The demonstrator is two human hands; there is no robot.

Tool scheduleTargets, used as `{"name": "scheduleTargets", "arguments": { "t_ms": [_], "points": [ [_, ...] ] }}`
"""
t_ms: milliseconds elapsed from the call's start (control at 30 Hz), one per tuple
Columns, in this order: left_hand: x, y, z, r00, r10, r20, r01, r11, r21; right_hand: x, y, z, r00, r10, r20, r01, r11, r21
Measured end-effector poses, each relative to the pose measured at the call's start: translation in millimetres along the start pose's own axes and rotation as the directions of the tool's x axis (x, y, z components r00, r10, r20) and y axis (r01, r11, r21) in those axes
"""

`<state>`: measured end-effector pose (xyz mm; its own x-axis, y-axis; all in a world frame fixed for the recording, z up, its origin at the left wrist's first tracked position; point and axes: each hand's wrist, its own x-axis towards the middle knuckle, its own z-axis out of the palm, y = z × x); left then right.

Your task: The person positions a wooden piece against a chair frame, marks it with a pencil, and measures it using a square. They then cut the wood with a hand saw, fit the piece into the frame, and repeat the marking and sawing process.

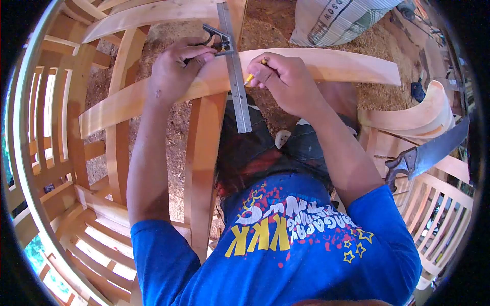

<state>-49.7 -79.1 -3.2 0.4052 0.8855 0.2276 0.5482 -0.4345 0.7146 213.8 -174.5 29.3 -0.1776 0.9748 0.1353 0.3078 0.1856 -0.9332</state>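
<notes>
A combination square (239, 97) lies across a curved wooden slat (347, 66), its steel blade running past both edges of the wood. My left hand (181, 66) is closed on the head of the square, at the slat's far edge. In my right hand (286, 81) is a yellow pencil (249, 79), pinched between thumb and fingers with its tip close to the blade. The slat rests on a wooden beam (204, 148) that runs toward my body.
Slatted wooden frames (109, 229) stand at the left. A handsaw (439, 148) lies at the right by curved wooden pieces (408, 120) and another slatted panel (439, 209). A white printed sack (332, 23) sits at the back, and wood shavings (270, 25) cover the ground.
</notes>
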Motion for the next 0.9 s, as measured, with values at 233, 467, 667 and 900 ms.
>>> {"name": "scheduleTargets", "arguments": {
  "t_ms": [233, 467, 667, 900],
  "points": [
    [-1, 7, -1, 1.000, -0.021, -0.011, 0.021, 1.000, 0.016, 24, 6, 3, 0.998, -0.011, -0.057, 0.002, 0.988, -0.157],
    [-1, 19, -6, 0.999, -0.035, 0.017, 0.035, 0.999, 0.001, 58, -2, 11, 0.975, -0.135, -0.175, 0.113, 0.985, -0.134],
    [-1, 23, -7, 0.998, -0.057, 0.018, 0.056, 0.997, 0.059, 108, 11, 21, 0.989, -0.140, 0.042, 0.143, 0.873, -0.467],
    [-1, 10, -7, 0.994, 0.063, -0.090, -0.077, 0.984, -0.158, 114, 11, 26, 0.977, -0.092, -0.194, 0.005, 0.914, -0.406]
  ]
}}
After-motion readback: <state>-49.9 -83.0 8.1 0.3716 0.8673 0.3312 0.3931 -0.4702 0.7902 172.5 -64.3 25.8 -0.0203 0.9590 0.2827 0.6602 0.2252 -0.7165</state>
